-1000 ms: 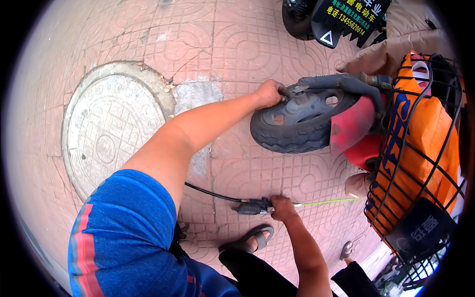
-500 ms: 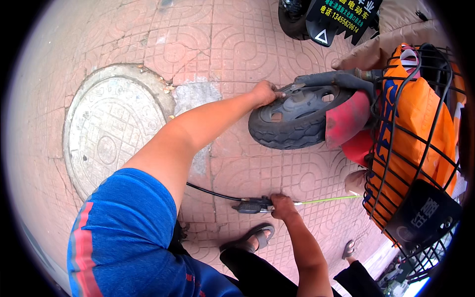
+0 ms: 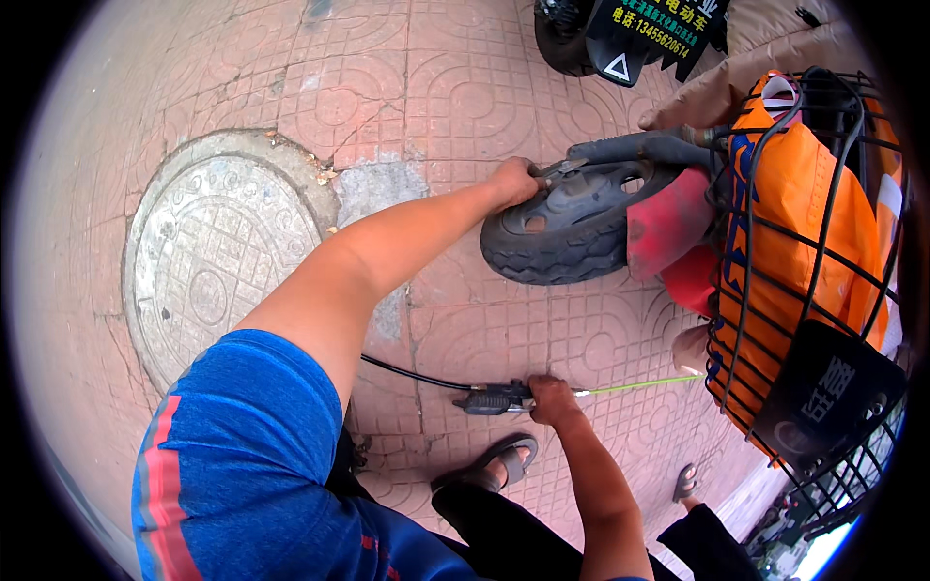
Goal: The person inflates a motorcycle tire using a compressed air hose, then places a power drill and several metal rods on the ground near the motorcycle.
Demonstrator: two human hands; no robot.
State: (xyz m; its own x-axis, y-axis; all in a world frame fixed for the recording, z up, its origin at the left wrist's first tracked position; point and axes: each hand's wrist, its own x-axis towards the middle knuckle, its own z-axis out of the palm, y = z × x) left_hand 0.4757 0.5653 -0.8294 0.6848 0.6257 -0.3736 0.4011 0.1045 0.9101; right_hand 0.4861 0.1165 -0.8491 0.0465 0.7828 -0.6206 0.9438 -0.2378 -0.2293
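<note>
My left hand (image 3: pixel 513 183) is closed at the side of a scooter's front wheel (image 3: pixel 557 254), by its dark hub. Its fingers are curled, and what they pinch is hidden. Lower down, my right hand (image 3: pixel 554 400) grips a dark tire inflator gun (image 3: pixel 494 398) above the paving. A black hose (image 3: pixel 417 374) leads left from the gun and passes out of sight behind my left arm. From the other side of my right hand, a thin yellow-green hose (image 3: pixel 644 387) stretches right toward the basket. A red fender (image 3: pixel 668 225) partly covers the tire.
Right of the wheel, a black wire basket (image 3: pixel 746 358) holds an orange bag (image 3: pixel 809 194). Another vehicle's wheel (image 3: pixel 562 44) and dark mudflap (image 3: pixel 635 44) stand at the top. A round manhole cover (image 3: pixel 218 252) lies at left. Another person's sandaled foot (image 3: pixel 686 482) shows at lower right.
The wheel, fender and basket sit slightly farther left and higher in view. Both hands keep nearly the same places and grips.
</note>
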